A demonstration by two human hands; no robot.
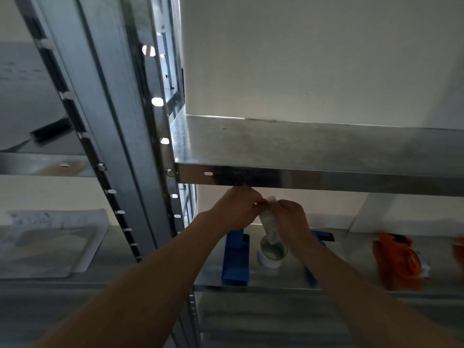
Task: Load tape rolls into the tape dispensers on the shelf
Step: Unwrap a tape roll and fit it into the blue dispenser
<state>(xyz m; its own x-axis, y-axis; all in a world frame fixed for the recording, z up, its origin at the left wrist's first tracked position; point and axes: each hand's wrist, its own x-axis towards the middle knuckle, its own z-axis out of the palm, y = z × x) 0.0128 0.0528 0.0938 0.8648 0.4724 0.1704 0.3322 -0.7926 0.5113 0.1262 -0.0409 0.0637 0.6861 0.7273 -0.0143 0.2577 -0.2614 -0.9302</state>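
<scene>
Your left hand (pixel 236 209) and right hand (pixel 291 222) meet just under the front lip of the upper shelf (pixel 301 146), both closed on one tape strip (pixel 269 222). The left thumb and fingers pinch the strip's top end. The right fingers curl round it just beside and below that point.

The strip runs down from your hands to the tape roll (pixel 272 252), whose open core faces up toward you. The roll lies at the level of the lower shelf (pixel 276 282); whether it rests on the metal or hangs just above cannot be told. It sits between two blue dispensers: one blue dispenser (pixel 236 257) stands just left of it, and a second blue dispenser (pixel 322 237) is partly hidden behind your right wrist. An orange dispenser (pixel 399 262), blurred, lies well to the right on the same shelf. A slotted steel upright (pixel 130 121) borders the bay on the left.
</scene>
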